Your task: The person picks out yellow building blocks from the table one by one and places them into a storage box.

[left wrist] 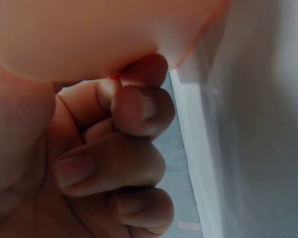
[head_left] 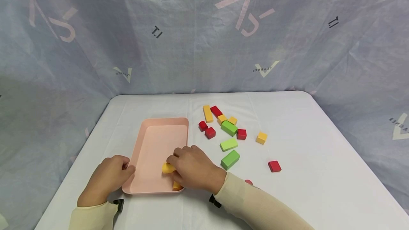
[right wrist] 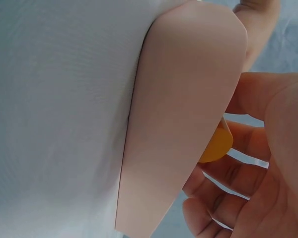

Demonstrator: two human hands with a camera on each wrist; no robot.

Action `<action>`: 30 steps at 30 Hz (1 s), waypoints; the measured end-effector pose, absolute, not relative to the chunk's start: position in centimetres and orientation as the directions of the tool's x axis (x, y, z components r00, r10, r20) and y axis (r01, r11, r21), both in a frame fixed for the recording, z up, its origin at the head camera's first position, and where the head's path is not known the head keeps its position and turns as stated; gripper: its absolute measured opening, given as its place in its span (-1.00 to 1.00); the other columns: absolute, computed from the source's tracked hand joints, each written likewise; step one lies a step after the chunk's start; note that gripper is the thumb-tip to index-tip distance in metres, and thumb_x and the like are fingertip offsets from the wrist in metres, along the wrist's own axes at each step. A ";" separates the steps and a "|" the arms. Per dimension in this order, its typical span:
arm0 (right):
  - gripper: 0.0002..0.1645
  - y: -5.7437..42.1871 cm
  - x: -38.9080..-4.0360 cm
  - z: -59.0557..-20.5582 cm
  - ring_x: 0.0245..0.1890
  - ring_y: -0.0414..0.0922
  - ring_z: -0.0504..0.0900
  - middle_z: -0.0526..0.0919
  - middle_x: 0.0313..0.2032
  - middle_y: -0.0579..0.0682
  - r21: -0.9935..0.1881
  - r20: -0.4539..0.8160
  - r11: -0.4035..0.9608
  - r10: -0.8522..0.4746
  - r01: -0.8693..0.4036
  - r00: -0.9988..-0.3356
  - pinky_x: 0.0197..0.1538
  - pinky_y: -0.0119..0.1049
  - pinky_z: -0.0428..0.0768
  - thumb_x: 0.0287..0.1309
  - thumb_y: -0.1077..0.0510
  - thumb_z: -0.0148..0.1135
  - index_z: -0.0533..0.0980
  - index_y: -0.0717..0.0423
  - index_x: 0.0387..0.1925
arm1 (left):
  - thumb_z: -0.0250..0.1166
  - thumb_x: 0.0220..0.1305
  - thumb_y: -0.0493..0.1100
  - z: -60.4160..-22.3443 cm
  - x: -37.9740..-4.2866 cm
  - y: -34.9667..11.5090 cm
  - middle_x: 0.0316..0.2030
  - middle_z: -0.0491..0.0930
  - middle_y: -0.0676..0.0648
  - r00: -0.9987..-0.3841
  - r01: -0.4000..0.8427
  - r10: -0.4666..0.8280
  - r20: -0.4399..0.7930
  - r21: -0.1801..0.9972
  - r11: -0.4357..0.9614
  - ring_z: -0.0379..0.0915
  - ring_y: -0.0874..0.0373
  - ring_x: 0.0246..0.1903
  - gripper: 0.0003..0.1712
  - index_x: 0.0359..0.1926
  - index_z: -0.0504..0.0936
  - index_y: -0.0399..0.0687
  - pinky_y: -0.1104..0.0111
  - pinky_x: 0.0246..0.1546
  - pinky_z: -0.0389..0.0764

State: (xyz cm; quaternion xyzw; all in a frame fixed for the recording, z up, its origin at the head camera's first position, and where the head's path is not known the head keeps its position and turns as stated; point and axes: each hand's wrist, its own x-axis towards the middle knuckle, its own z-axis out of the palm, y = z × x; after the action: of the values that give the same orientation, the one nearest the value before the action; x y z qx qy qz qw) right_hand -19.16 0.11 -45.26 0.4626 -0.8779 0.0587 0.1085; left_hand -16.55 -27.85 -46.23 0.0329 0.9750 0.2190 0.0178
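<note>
A shallow pink tray (head_left: 163, 141) lies on the left part of the table. My left hand (head_left: 110, 175) holds its near left rim, the thumb over the edge and the curled fingers (left wrist: 109, 163) against the outer wall in the left wrist view. Inside the tray's near right corner, my right hand (head_left: 196, 168) grips a yellow cylinder (head_left: 168, 168). In the right wrist view the tray wall partly hides this cylinder (right wrist: 218, 144). A second yellow piece (head_left: 177, 186) lies in the tray's near right corner, partly covered by the right hand.
Right of the tray lie scattered blocks: a green block (head_left: 230, 159), a light green block (head_left: 228, 144), a red cylinder (head_left: 202, 126), a yellow cube (head_left: 261, 138) and a flat red block (head_left: 274, 166). A red piece (head_left: 248, 182) shows beside the right sleeve. Grey cloth (head_left: 204, 59) hangs behind the table.
</note>
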 end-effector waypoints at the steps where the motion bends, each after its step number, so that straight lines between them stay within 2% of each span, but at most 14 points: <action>1: -0.68 0.1 -19.2 -45.2 -0.48 -0.28 0.27 0.35 -0.41 -0.24 -0.005 0.243 0.566 -0.799 -0.825 -0.550 -0.43 -0.33 0.33 0.01 -0.08 0.26 0.51 -0.14 -0.16 | 0.16 0.00 -0.22 -46.2 -16.6 -27.9 -0.84 0.08 0.11 -0.997 0.057 0.073 -0.020 0.429 0.901 -0.05 0.23 -0.80 -0.62 -0.79 0.19 0.03 0.38 -0.77 0.02; 9: -0.62 0.5 -19.3 -44.6 -0.42 -0.27 0.28 0.41 -0.35 -0.23 -0.018 0.239 0.571 -0.795 -0.821 -0.558 -0.42 -0.32 0.35 0.02 -0.12 0.25 0.53 -0.11 -0.11 | 0.17 0.00 -0.22 -46.2 -16.6 -27.9 -0.83 0.07 0.11 -0.997 0.057 0.074 -0.024 0.430 0.901 -0.06 0.23 -0.79 -0.61 -0.79 0.18 0.03 0.38 -0.76 0.01; 16: -0.68 0.9 -19.5 -43.8 -0.47 -0.26 0.28 0.39 -0.38 -0.22 -0.024 0.261 0.565 -0.793 -0.824 -0.551 -0.46 -0.32 0.33 0.03 -0.06 0.22 0.55 -0.09 -0.15 | 0.16 0.02 -0.21 -46.1 -16.6 -27.8 -0.83 0.08 0.10 -0.997 0.039 0.064 -0.044 0.421 0.906 -0.03 0.22 -0.79 -0.63 -0.78 0.20 0.02 0.37 -0.76 0.04; 30: -0.67 1.5 -19.9 -43.3 -0.47 -0.28 0.30 0.42 -0.36 -0.23 -0.046 0.308 0.568 -0.774 -0.822 -0.553 -0.47 -0.33 0.34 0.05 -0.11 0.24 0.57 -0.08 -0.16 | 0.16 0.04 -0.21 -46.2 -16.7 -27.9 -0.83 0.09 0.10 -0.997 0.036 0.063 -0.051 0.420 0.907 -0.01 0.22 -0.80 -0.63 -0.78 0.21 0.02 0.37 -0.76 0.05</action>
State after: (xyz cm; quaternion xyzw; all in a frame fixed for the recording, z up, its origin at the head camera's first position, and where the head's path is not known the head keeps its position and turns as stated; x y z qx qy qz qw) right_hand -19.92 1.50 -43.27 0.4554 -0.8762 0.0927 0.1278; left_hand -16.71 -27.94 -46.22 0.0253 0.9759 0.2143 0.0318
